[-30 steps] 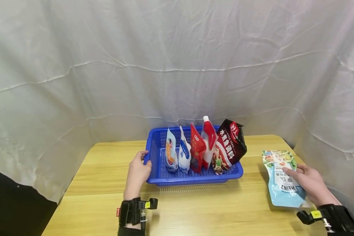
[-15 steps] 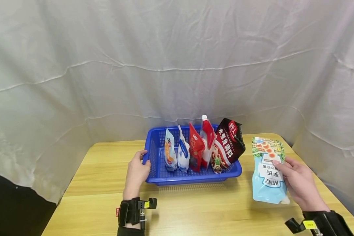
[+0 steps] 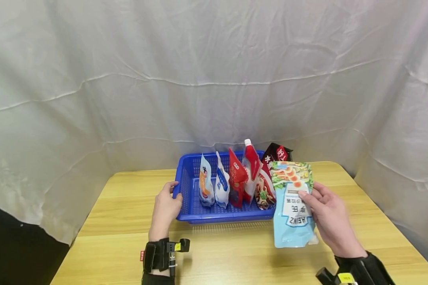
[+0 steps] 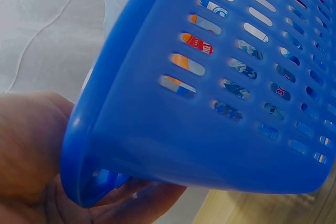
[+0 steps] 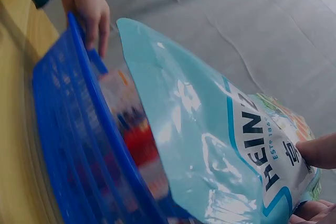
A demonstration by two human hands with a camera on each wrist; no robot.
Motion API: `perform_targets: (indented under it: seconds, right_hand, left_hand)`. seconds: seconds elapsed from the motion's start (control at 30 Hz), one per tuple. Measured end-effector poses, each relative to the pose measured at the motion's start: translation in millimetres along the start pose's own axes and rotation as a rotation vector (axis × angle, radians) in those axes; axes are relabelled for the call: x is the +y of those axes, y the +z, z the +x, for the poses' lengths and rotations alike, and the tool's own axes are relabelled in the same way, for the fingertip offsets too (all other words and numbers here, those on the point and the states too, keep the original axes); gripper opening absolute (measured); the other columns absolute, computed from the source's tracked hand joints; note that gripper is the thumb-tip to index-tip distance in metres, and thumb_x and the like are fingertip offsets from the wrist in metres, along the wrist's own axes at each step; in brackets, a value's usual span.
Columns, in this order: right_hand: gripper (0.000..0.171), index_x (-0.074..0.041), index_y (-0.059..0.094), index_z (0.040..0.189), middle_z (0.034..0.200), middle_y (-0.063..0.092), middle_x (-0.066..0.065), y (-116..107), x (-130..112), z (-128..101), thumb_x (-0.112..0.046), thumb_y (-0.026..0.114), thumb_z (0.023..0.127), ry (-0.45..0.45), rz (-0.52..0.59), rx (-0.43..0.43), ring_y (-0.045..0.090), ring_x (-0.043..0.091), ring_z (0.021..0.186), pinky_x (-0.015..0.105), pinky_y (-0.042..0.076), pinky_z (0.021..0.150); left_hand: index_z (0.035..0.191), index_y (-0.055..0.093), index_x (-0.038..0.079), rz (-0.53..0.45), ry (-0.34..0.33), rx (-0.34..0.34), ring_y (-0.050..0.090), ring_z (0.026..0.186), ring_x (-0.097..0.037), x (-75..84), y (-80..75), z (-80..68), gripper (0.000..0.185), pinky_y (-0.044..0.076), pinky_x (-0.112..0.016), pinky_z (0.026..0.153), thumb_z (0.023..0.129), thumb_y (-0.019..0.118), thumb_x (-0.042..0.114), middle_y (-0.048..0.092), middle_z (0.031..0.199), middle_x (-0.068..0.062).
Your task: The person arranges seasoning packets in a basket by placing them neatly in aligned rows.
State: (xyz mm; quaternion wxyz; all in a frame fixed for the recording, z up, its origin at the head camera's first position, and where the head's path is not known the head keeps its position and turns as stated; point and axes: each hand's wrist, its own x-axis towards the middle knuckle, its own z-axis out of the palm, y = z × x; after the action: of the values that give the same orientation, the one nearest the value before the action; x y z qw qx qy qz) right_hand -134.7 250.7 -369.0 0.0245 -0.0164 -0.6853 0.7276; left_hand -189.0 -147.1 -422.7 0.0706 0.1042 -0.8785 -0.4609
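My left hand [image 3: 167, 206] grips the left rim of a blue plastic basket [image 3: 232, 217], thumb inside and fingers curled over the edge. In the left wrist view the basket's slotted wall [image 4: 157, 124] fills most of the picture. With my right hand [image 3: 329, 219] I pinch a light-blue Heinz pouch [image 3: 294, 213], its printed name upside down in the head view, thumb on the front face. The pouch overlaps the basket's right front corner and partly hides a black seasoning packet [image 3: 265, 190]. In the right wrist view the pouch [image 5: 194, 129] slants beside the basket's rim.
Standing in a row inside the basket are a pale blue packet [image 3: 206, 186], a white-and-blue packet [image 3: 222, 188], a red packet [image 3: 237, 178] and a white-capped red pouch [image 3: 252, 166]. The wooden table [image 3: 128, 221] carries the basket. A grey curtain [image 3: 214, 107] hangs behind.
My right hand has lifted the Heinz pouch and carried it left from the table's right side to the basket's right front corner. My left hand has stayed on the basket rim.
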Motion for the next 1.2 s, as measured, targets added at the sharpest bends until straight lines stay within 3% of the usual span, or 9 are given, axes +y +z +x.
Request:
perform_targets:
  seconds: [0.1,0.27,0.37,0.57,0.73,0.9,1.07,1.2]
  right_hand:
    - [0.075,0.008,0.019,0.159,0.117,0.071,-0.008,20.4,-2.5,-1.7,-0.018,0.064,0.105,-0.001,-0.044,-0.014,0.070,0.007,0.103,0.023,0.059,0.087]
    - [0.068,0.003,0.025,0.159,0.137,0.063,0.020,50.9,-3.2,-1.1,-0.015,0.062,0.105,-0.002,-0.102,-0.037,0.070,0.009,0.103,0.023,0.058,0.088]
    - [0.063,0.001,0.030,0.158,0.139,0.061,0.025,67.1,-1.6,0.1,-0.013,0.062,0.105,-0.007,-0.122,-0.052,0.070,0.010,0.103,0.023,0.058,0.088]
    - [0.057,0.002,0.040,0.153,0.128,0.067,0.027,94.8,2.3,2.2,-0.006,0.065,0.102,-0.072,-0.132,-0.117,0.074,0.017,0.096,0.028,0.061,0.083]
    - [0.056,0.001,0.045,0.150,0.123,0.069,0.024,112.2,3.5,5.7,-0.006,0.068,0.100,-0.090,-0.165,-0.164,0.074,0.023,0.095,0.030,0.061,0.080]
    - [0.055,0.002,0.047,0.147,0.120,0.070,0.023,124.3,7.7,10.7,-0.004,0.070,0.097,-0.105,-0.187,-0.221,0.073,0.027,0.093,0.031,0.062,0.077]
    - [0.058,0.004,0.046,0.148,0.122,0.071,0.022,127.9,10.3,11.7,-0.006,0.072,0.096,-0.109,-0.248,-0.271,0.073,0.027,0.095,0.032,0.062,0.077]
    - [0.059,0.001,0.048,0.149,0.122,0.072,0.019,125.6,10.1,12.9,-0.008,0.073,0.096,-0.115,-0.319,-0.306,0.073,0.024,0.095,0.034,0.062,0.077]
  left_hand:
    - [0.149,0.050,0.002,0.002,-0.003,-0.003,0.065,0.118,-0.045,0.2,0.1,-0.5,0.047,0.055,-0.060,0.096,0.103,0.056,0.008,0.058,0.141,-0.030]
    - [0.149,0.051,0.003,0.010,0.002,0.002,0.066,0.116,-0.045,-0.2,0.1,-0.4,0.047,0.057,-0.059,0.093,0.103,0.057,0.009,0.060,0.139,-0.029]
    - [0.148,0.051,0.003,0.014,0.012,0.003,0.067,0.115,-0.044,0.6,-0.3,-0.5,0.046,0.058,-0.058,0.092,0.103,0.058,0.009,0.061,0.137,-0.029]
    - [0.146,0.054,0.002,0.030,0.031,0.014,0.068,0.112,-0.043,1.1,-3.1,-2.0,0.045,0.058,-0.057,0.090,0.102,0.060,0.009,0.062,0.135,-0.029]
    - [0.144,0.056,0.003,0.050,0.021,0.013,0.064,0.119,-0.042,2.4,-6.4,-2.9,0.046,0.054,-0.058,0.095,0.101,0.064,0.016,0.058,0.142,-0.027]
    - [0.145,0.056,0.004,0.061,0.005,0.077,0.060,0.123,-0.041,8.7,-12.0,-6.4,0.051,0.053,-0.056,0.092,0.099,0.066,0.025,0.050,0.147,-0.024]
    - [0.139,0.062,0.007,-0.052,0.083,0.166,0.061,0.123,-0.037,19.3,-19.5,-13.8,0.047,0.055,-0.054,0.093,0.099,0.068,0.031,0.055,0.143,-0.018]
    - [0.134,0.066,0.010,-0.207,0.185,0.129,0.066,0.118,-0.031,32.7,-23.8,-22.5,0.039,0.056,-0.052,0.096,0.102,0.067,0.032,0.063,0.138,-0.011]
